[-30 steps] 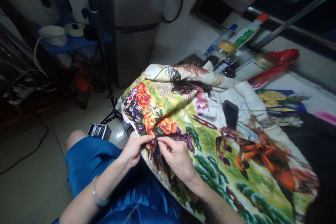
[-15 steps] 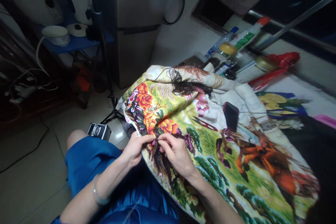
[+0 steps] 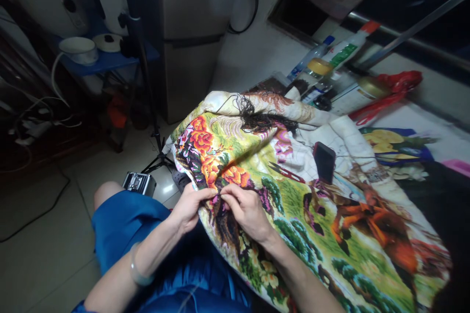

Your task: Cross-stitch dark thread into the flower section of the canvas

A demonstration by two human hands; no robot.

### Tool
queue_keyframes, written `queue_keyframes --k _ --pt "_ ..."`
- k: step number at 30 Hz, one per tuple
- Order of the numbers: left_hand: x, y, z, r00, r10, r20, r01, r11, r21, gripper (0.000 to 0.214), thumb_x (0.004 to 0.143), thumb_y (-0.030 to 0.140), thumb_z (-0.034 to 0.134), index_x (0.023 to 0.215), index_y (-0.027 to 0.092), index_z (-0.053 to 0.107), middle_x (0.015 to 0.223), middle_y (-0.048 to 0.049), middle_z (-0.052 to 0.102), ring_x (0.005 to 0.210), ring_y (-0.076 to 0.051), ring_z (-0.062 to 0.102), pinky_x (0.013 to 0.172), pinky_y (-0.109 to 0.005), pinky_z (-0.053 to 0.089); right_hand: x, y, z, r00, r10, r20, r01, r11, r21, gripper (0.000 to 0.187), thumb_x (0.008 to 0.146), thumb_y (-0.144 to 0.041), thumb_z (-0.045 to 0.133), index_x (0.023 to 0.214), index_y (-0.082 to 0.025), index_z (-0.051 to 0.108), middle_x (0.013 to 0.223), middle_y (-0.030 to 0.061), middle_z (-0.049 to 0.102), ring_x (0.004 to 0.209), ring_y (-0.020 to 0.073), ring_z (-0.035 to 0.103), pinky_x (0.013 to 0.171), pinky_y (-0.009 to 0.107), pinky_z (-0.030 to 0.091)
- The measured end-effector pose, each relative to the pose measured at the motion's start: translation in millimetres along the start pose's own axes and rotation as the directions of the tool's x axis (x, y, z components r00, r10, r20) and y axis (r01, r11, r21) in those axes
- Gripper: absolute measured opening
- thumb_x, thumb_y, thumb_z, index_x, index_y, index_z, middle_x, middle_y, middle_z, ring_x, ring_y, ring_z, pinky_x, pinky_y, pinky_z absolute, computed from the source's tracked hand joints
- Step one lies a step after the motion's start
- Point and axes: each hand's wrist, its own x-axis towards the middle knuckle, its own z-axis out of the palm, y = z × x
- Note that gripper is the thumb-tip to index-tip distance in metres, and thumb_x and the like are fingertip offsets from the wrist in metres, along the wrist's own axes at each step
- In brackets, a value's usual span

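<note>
A large cross-stitch cloth (image 3: 304, 205) with orange flowers, green trees and a brown horse lies over my lap and a table. My left hand (image 3: 189, 208) grips the cloth's near edge, thumb on top and fingers under the fold. My right hand (image 3: 247, 210) rests on the cloth just beside it, its fingertips pinched together at a dark stitched patch; whatever they hold is too small to see. A tangle of dark thread (image 3: 257, 117) sits on the cloth's far fold. A dark phone (image 3: 324, 161) and small red scissors (image 3: 286, 172) lie on the cloth.
Bottles and jars (image 3: 330, 66) and a red plastic bag (image 3: 389, 90) crowd the back of the table. A tripod (image 3: 149, 88) stands on the floor beside a small silver box (image 3: 138, 183). A blue shelf (image 3: 103, 58) holds white bowls, with cables at far left.
My right hand has slid slightly away from me along the cloth, its pinched fingertips staying at the dark patch. The left hand keeps its grip.
</note>
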Motion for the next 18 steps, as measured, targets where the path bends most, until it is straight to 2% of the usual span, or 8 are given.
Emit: queue_keyframes --k 4,8,10,15,18 --pt "0.0 -0.8 -0.4 1.000 0.005 -0.002 -0.005 1.000 -0.001 0.035 0.053 0.016 0.080 0.087 0.011 0.073 0.083 -0.0085 0.076 0.079 -0.026 0.070 0.083 -0.038 0.053 -2.5 1.1 2.1 0.999 -0.039 -0.022 0.037 0.997 -0.062 0.019 0.093 -0.019 0.048 0.081 -0.018 0.063 0.065 0.0001 0.062 0.056 0.0123 0.059 0.058 0.021 0.046" --pt "-1.5 -0.4 0.7 1.000 -0.006 -0.017 0.006 1.000 -0.012 0.040 0.051 0.015 0.080 0.089 0.012 0.072 0.084 -0.0085 0.076 0.082 -0.026 0.070 0.085 -0.038 0.052 -8.8 -0.9 2.5 0.992 -0.100 -0.074 0.081 0.972 -0.221 0.024 0.094 -0.015 0.044 0.092 -0.018 0.068 0.079 0.0055 0.063 0.072 0.0164 0.062 0.066 0.024 0.049" --pt "-2.8 0.7 1.4 1.000 -0.004 -0.021 0.003 1.000 -0.008 0.042 0.050 0.015 0.079 0.091 0.012 0.071 0.084 -0.0081 0.075 0.083 -0.026 0.069 0.085 -0.037 0.052 -10.0 -3.4 2.6 0.990 -0.112 -0.082 0.087 0.962 -0.257 0.028 0.093 -0.011 0.042 0.093 -0.018 0.069 0.077 0.0050 0.061 0.072 0.0164 0.061 0.064 0.024 0.049" --pt "-6.0 3.3 0.7 1.000 0.026 0.006 -0.026 0.999 0.020 0.039 0.051 0.014 0.077 0.089 0.013 0.071 0.081 -0.0066 0.075 0.080 -0.025 0.069 0.083 -0.036 0.052 -2.9 -12.8 6.4 0.977 -0.144 -0.155 0.115 0.977 -0.182 0.020 0.092 -0.009 0.046 0.090 -0.017 0.065 0.080 0.0044 0.063 0.074 0.0157 0.061 0.068 0.025 0.049" --pt "-7.1 3.0 -1.7 0.999 0.036 0.015 -0.037 0.999 0.017 0.038 0.052 0.012 0.074 0.089 0.013 0.071 0.080 -0.0057 0.074 0.078 -0.023 0.068 0.081 -0.034 0.052 1.9 -18.6 7.7 0.975 -0.187 -0.122 0.141 0.940 -0.311 0.021 0.095 -0.013 0.043 0.096 -0.016 0.065 0.080 0.0058 0.061 0.075 0.0173 0.059 0.067 0.027 0.047"
